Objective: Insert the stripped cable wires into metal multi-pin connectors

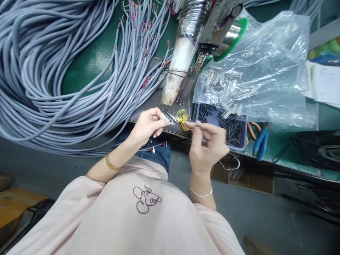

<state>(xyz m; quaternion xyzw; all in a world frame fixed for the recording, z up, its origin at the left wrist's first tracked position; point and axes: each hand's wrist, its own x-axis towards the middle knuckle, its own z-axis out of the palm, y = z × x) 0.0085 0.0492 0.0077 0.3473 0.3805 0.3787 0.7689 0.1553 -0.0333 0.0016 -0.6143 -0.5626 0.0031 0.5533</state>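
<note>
The left hand [150,124] pinches a small pinned connector [170,116] at its fingertips. Just right of that grip, the right hand [208,141] meets a yellow piece [182,119]; whether it is gripping cannot be told. A slackened left pinch could drop the connector.

cables [66,117] left of my left hand [148,125], connector [170,115] between my hands, tray [244,140] beyond my right hand [208,143], pliers [260,141] farther right
</note>
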